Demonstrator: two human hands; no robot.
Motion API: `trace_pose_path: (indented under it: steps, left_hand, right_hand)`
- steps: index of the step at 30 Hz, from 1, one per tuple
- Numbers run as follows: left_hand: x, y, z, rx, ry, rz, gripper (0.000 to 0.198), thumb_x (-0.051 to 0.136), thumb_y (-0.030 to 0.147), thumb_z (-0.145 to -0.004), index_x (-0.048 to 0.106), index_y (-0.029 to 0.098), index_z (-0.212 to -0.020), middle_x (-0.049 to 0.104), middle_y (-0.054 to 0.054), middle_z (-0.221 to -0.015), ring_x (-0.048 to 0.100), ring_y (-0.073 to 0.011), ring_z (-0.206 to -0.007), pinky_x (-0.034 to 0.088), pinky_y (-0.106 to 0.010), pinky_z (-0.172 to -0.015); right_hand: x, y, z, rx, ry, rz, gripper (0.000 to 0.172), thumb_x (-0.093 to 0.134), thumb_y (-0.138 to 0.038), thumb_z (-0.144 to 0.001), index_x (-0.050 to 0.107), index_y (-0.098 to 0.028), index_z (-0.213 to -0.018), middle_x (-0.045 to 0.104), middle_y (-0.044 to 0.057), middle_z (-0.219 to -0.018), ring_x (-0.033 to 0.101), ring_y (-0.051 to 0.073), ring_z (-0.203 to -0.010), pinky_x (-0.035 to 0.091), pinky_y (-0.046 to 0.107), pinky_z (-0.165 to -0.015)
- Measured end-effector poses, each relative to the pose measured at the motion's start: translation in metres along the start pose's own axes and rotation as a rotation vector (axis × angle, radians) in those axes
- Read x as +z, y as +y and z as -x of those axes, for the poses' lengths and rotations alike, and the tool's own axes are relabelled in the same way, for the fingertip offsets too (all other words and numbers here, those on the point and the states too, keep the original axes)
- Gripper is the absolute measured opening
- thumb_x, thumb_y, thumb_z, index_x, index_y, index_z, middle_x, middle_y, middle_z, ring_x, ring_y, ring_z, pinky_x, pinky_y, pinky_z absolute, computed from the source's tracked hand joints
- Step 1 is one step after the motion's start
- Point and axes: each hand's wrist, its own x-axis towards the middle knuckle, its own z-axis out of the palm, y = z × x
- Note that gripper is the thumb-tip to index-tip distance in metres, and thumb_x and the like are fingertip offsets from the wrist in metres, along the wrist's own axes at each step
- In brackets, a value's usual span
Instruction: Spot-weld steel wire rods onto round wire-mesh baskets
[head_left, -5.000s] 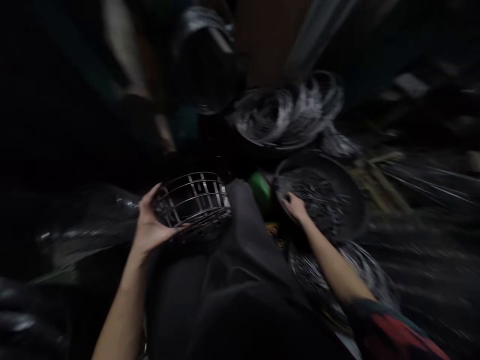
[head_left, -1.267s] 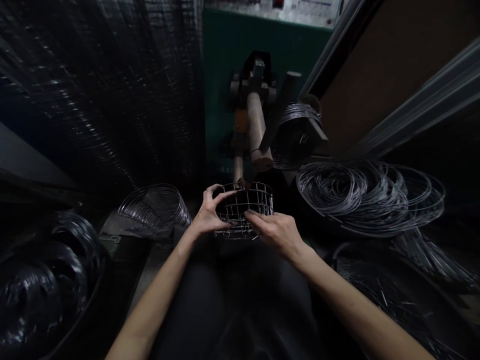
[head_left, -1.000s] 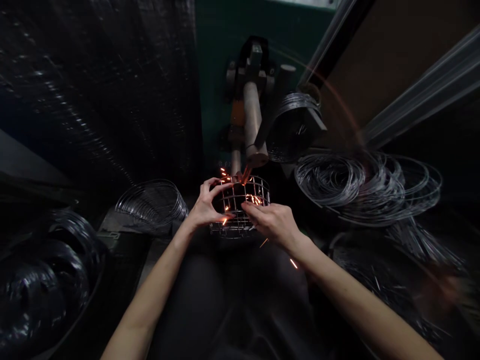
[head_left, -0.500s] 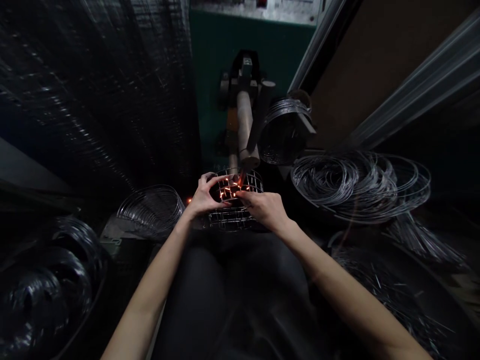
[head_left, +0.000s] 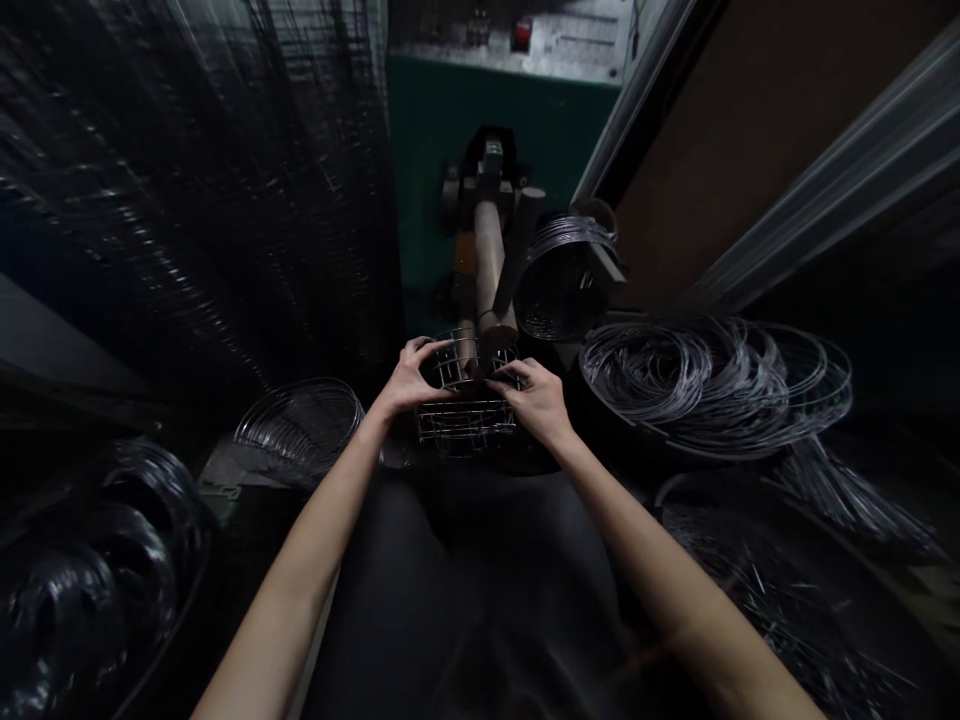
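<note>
A small round wire basket (head_left: 466,424) of thin metal rods sits at the lower electrode of a spot welder (head_left: 491,250). My left hand (head_left: 411,378) grips the basket's left side, thumb and fingers spread around the wire rim. At the right side, my right hand (head_left: 534,398) is closed with its fingertips pinched at the wires beside the electrode tip. Whether it also holds a separate short wire is too dark to tell. The welder's thick upper arm comes down just above the basket, partly covering its far side.
A tray of wire rings (head_left: 697,385) and a bin of short rods (head_left: 780,590) stand at right. More wire rings (head_left: 300,425) lie at left, with coiled rings (head_left: 97,580) below. Rings hang (head_left: 562,275) beside the welder. Wire mesh (head_left: 187,180) rises at far left.
The bright orange sparks and glow at the basket are gone. My right hand's fingers have shifted slightly and lifted at the wires; the left hand keeps its grip. The view has tilted slightly up.
</note>
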Motion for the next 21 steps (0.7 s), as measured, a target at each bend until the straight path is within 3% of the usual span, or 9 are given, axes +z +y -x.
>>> trace_pose_path:
  steps: [3,6,9,12,16,19,21]
  left_hand:
    - [-0.002,0.000,-0.001,0.044,0.013,0.006,0.086,0.087,0.040,-0.052,0.052,0.027,-0.130,0.039,-0.009,-0.135,0.038,-0.0295,-0.131,0.028,-0.048,-0.114]
    - [-0.003,-0.007,0.009,0.054,0.003,0.002,0.110,0.088,0.049,-0.048,0.035,0.030,-0.142,0.031,-0.011,-0.145,0.028,-0.0339,-0.137,0.025,-0.054,-0.114]
    - [-0.002,-0.029,0.028,0.025,-0.061,0.035,0.133,0.089,0.054,-0.042,0.015,0.030,-0.149,0.013,-0.014,-0.154,0.012,-0.0398,-0.142,0.020,-0.060,-0.114]
    - [0.008,-0.056,0.042,-0.020,-0.067,0.129,0.137,0.088,0.054,-0.044,0.006,0.027,-0.150,0.011,-0.018,-0.153,0.010,-0.0395,-0.143,0.015,-0.059,-0.115]
    - [0.029,-0.076,0.046,-0.100,0.047,0.404,0.143,0.088,0.055,-0.044,-0.005,0.025,-0.148,0.025,-0.020,-0.144,0.025,-0.0344,-0.140,0.023,-0.053,-0.115]
    - [0.035,-0.074,0.050,-0.129,0.136,0.498,0.145,0.088,0.057,-0.041,-0.008,0.027,-0.146,0.031,-0.017,-0.137,0.032,-0.0322,-0.137,0.030,-0.051,-0.112]
    - [0.029,-0.067,0.060,-0.092,0.145,0.448,0.141,0.087,0.057,-0.041,-0.003,0.031,-0.146,0.033,-0.014,-0.134,0.036,-0.0315,-0.135,0.033,-0.050,-0.110]
  right_hand:
    - [-0.003,-0.003,0.000,0.021,0.009,0.029,0.013,0.068,-0.035,-0.077,0.070,-0.022,-0.078,0.059,0.001,-0.077,0.055,0.015,-0.067,0.043,0.028,-0.063]
    - [-0.020,-0.010,0.012,0.055,0.054,0.007,0.023,0.057,-0.041,-0.085,0.069,-0.021,-0.084,0.059,0.003,-0.082,0.057,0.017,-0.074,0.045,0.029,-0.069]
    - [-0.049,-0.016,0.037,0.144,0.014,-0.101,0.038,0.039,-0.046,-0.094,0.069,-0.022,-0.090,0.062,0.004,-0.088,0.059,0.017,-0.083,0.045,0.029,-0.078]
    - [-0.073,-0.012,0.076,0.252,-0.102,-0.147,0.041,0.035,-0.050,-0.095,0.067,-0.024,-0.098,0.065,0.003,-0.092,0.061,0.017,-0.087,0.047,0.028,-0.081]
    - [-0.074,0.025,0.141,0.365,-0.314,-0.076,0.039,0.039,-0.051,-0.092,0.067,-0.025,-0.102,0.070,0.004,-0.096,0.065,0.020,-0.092,0.051,0.033,-0.084]
    - [-0.066,0.065,0.181,0.346,-0.446,-0.019,0.035,0.045,-0.050,-0.087,0.069,-0.026,-0.095,0.072,0.005,-0.096,0.067,0.024,-0.093,0.053,0.039,-0.086]
    - [-0.065,0.079,0.191,0.347,-0.442,-0.005,0.035,0.047,-0.050,-0.085,0.070,-0.026,-0.094,0.073,0.006,-0.096,0.069,0.025,-0.092,0.054,0.041,-0.085]
